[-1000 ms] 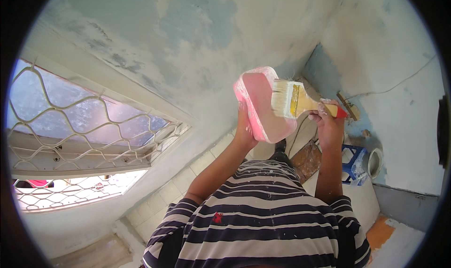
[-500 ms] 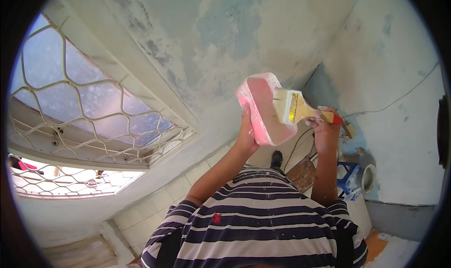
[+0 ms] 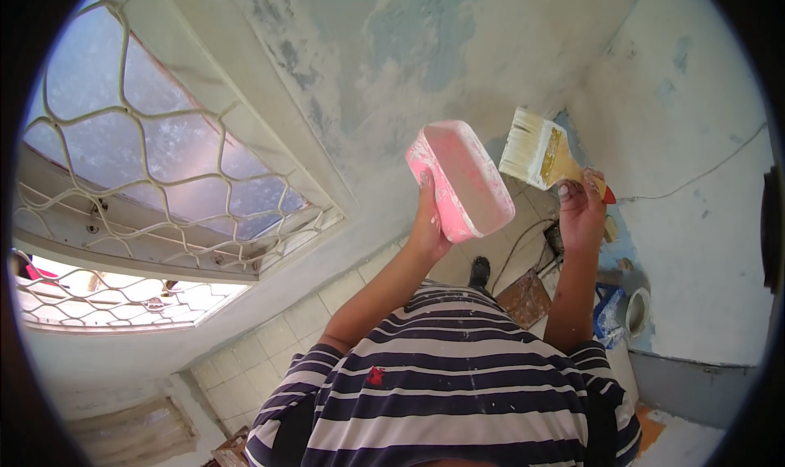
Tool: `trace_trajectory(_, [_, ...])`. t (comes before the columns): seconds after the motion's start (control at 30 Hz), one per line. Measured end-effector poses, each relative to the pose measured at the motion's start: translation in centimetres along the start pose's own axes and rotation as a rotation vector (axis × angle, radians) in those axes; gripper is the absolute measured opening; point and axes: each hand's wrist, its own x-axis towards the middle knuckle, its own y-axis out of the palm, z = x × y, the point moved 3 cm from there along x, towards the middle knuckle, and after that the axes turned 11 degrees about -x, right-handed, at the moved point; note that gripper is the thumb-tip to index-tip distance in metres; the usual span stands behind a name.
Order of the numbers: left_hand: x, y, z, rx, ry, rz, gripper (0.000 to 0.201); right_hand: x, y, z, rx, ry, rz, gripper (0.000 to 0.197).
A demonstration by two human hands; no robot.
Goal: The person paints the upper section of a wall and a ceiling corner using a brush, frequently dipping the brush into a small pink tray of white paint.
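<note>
My left hand point(image 3: 428, 220) grips a pink plastic tub point(image 3: 446, 190) by its long side, the open top tilted so its inside shows. White smears cover the tub's rim and outer wall, and a pale coating lines it. In my right hand point(image 3: 582, 205) is a wide flat paintbrush point(image 3: 544, 152) with pale bristles, a yellow-printed band and a wooden handle with a red end. My fingers are closed round the handle. The brush is held up to the right of the tub, apart from it, bristles pointing up and left.
Ahead stands a patchy wall point(image 3: 491, 33) in grey, white and blue-green. A window with a wavy metal grille point(image 3: 131, 115) is on the left. Low at right are a blue plastic stool point(image 3: 607, 307) and a whitish bucket point(image 3: 638, 312). A wire point(image 3: 703, 171) runs along the right wall.
The brush has come out from over the tub, moving up and to the right with my right hand. The tub has shifted slightly up and left.
</note>
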Motion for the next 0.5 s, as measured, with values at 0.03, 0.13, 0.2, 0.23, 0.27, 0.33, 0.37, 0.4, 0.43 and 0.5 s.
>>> trace_trajectory(0.03, [0.0, -0.2, 0.0, -0.002, 0.002, 0.0, 0.073, -0.3, 0.5, 0.1, -0.027, 0.002, 0.05, 0.02])
trace_trajectory(0.13, [-0.1, -0.4, 0.0, -0.042, -0.017, 0.02, 0.073, -1.1, 1.4, -0.8, -0.334, 0.011, 0.112, 0.018])
trace_trajectory(0.2, [-0.1, -0.1, -0.2, -0.014, -0.024, 0.013, 0.072, -1.4, 1.9, -1.3, -0.612, 0.017, 0.121, 0.017])
trace_trajectory(0.23, [-0.2, -0.4, -0.3, -0.015, -0.02, 0.011, 0.072, -1.6, 2.2, -1.5, -0.518, 0.063, 0.127, 0.017])
trace_trajectory(0.27, [-0.2, -0.8, -0.2, -0.033, -0.034, 0.019, 0.071, -1.8, 2.5, -1.7, -0.424, 0.109, 0.132, 0.017])
trace_trajectory(0.33, [-0.2, -1.3, -0.3, -0.052, -0.045, 0.029, 0.07, -1.7, 3.0, -1.9, -0.509, 0.075, 0.099, 0.018])
trace_trajectory(0.37, [-0.2, -1.4, -0.4, -0.033, -0.037, 0.018, 0.07, -1.6, 3.1, -1.9, -0.593, 0.038, 0.063, 0.019])
trace_trajectory(0.4, [-0.3, -1.4, -0.4, -0.014, -0.028, 0.006, 0.069, -1.6, 3.3, -1.7, -0.594, 0.036, 0.066, 0.019])
trace_trajectory(0.43, [-0.2, -1.4, -0.5, -0.016, -0.027, 0.009, 0.069, -1.6, 3.4, -1.5, -0.502, 0.082, 0.05, 0.019])
trace_trajectory(0.5, [0.0, -1.3, -0.6, -0.002, -0.012, 0.017, 0.068, -1.7, 3.8, -1.2, -0.411, 0.125, 0.036, 0.018])
